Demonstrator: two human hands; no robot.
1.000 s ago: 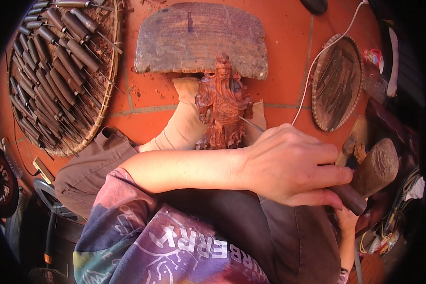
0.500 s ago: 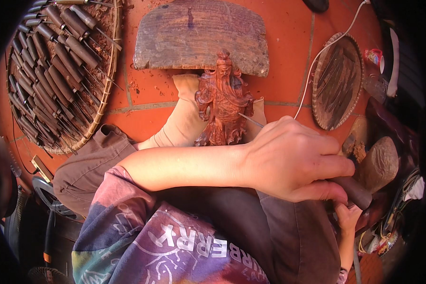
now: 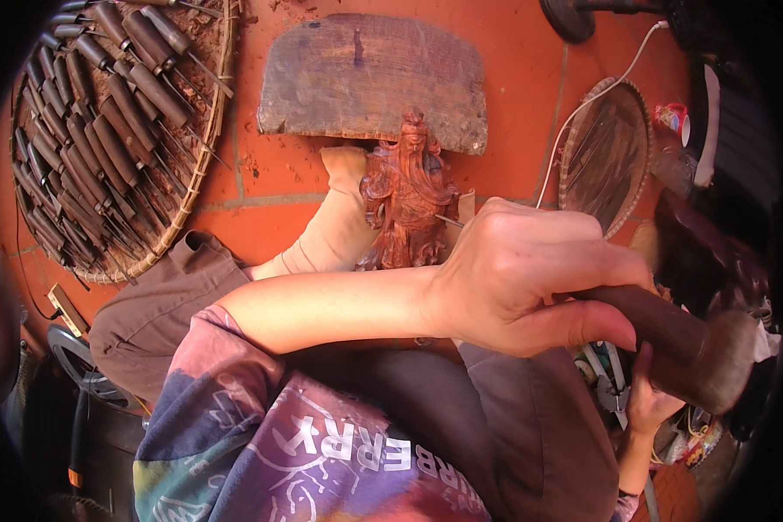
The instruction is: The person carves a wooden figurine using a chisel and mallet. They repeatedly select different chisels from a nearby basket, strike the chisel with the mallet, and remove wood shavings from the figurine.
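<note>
The mallet (image 3: 729,361) now overlaps the chisel (image 3: 639,313), apparently driving it at the carved figurine (image 3: 409,196); left hand (image 3: 513,274) clasps chisel, right hand (image 3: 654,407) unclear

Orange-red tiled floor (image 3: 522,96), grey-brown grout lines (image 3: 274,201) crossing it, bright warm light, darker shadow along the right.

Mallet (image 3: 726,361) now in line with chisel handle (image 3: 626,309)

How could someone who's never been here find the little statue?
Start at the big dark board on the orange floor. At its lower edge in the picture, where the chisel points, is the statue. It's reddish and carved all over, while the board is flat.
</note>
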